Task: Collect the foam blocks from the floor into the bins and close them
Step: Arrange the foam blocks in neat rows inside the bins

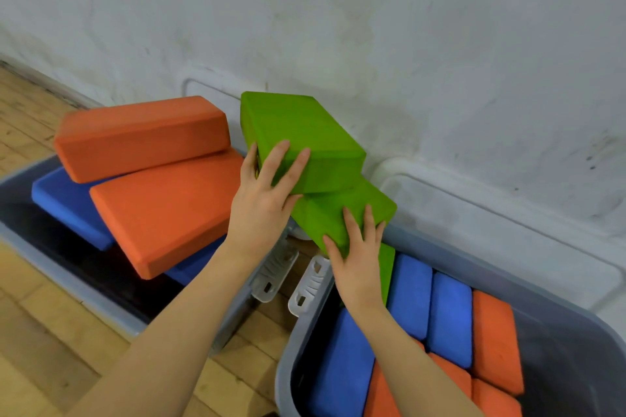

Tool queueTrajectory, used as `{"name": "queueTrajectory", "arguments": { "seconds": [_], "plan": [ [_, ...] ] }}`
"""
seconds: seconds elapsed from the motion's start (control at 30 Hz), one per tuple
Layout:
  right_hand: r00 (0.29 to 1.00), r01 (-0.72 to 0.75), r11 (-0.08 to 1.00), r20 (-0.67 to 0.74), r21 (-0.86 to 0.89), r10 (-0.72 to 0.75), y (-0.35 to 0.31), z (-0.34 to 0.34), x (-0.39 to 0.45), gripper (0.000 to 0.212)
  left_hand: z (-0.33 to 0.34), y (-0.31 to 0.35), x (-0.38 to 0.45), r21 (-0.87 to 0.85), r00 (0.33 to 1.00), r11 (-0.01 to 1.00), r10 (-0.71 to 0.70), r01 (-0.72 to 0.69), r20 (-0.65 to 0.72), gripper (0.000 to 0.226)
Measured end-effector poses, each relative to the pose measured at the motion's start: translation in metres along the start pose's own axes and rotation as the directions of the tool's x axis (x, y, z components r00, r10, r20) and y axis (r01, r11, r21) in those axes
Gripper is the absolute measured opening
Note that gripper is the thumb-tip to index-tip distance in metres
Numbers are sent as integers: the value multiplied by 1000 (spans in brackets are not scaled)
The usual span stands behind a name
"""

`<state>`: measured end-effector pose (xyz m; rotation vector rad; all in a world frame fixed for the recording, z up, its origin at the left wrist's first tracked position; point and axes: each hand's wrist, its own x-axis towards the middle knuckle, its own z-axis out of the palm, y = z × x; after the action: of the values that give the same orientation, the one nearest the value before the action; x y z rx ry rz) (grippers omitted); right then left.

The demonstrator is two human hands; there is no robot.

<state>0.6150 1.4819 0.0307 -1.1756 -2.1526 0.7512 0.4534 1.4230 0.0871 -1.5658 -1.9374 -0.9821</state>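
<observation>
A white wall (406,27) filled the upper part of the view, and a wooden floor (50,332) ran along its base. Two grey bins stood side by side on the floor against the wall. The left bin (30,240) held two orange foam blocks (169,213) stacked at a tilt above its rim, the upper one (142,135) resting on the lower, with blue blocks (67,203) beneath them. The right bin (288,366) held blue foam blocks (450,315) and orange foam blocks (494,338) packed side by side below its rim. A white lid (508,230) leaned against the wall behind the right bin; a second lid (203,88) showed behind the left bin. White latch handles (308,288) hung at the facing ends of the two bins. Two green foam blocks sat above the gap between the bins, near the wall. The upper green block (305,132) was tilted and rested on the lower green block (342,210), which slanted down toward the left end of the right bin. The left hand (264,203) gripped the near end of the upper green block, fingers spread and curled over its top face, thumb on its left side. The right hand (359,261) held the near end of the lower green block, fingers slightly apart and bent over its top face.
</observation>
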Motion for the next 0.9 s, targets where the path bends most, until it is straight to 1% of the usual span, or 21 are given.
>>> {"name": "queueTrajectory", "arguments": {
  "seconds": [0.13,0.23,0.33,0.4,0.53,0.6,0.67,0.73,0.77,0.83,0.9],
  "plan": [
    [993,77,996,-96,37,-73,6,-32,-6,55,-2,20,2,-2,999,1000,32,-32,-10,71],
    [980,106,994,-175,25,-100,8,-71,-12,50,-8,49,6,-15,998,998,59,-59,-21,60],
    [961,152,988,-230,-16,-152,17,-112,-26,47,-17,91,13,-12,995,996,90,-91,-42,60],
    [957,149,989,-249,-19,-149,24,-140,-41,47,-22,119,16,-15,993,994,110,-111,-44,62],
    [947,156,983,-266,-101,-177,44,-197,-75,45,-29,176,19,-12,992,993,117,-117,43,65],
    [953,144,979,-247,-143,-176,53,-224,-94,42,-30,205,22,-32,985,990,141,-139,95,66],
    [960,150,966,-203,-211,-194,61,-249,-114,40,-31,232,21,-42,978,990,138,-133,158,60],
    [970,171,948,-124,-268,-210,71,-269,-130,38,-35,256,16,-58,976,996,76,-66,204,59],
    [974,186,943,-77,-276,-215,77,-275,-138,38,-37,267,12,-72,974,997,11,5,228,59],
    [971,233,936,18,-265,-237,88,-282,-150,39,-40,285,1,-72,944,984,-135,163,302,62],
    [963,271,940,54,-209,-266,95,-283,-160,42,-44,297,-10,-45,927,973,-202,227,317,65]
  ]
}}
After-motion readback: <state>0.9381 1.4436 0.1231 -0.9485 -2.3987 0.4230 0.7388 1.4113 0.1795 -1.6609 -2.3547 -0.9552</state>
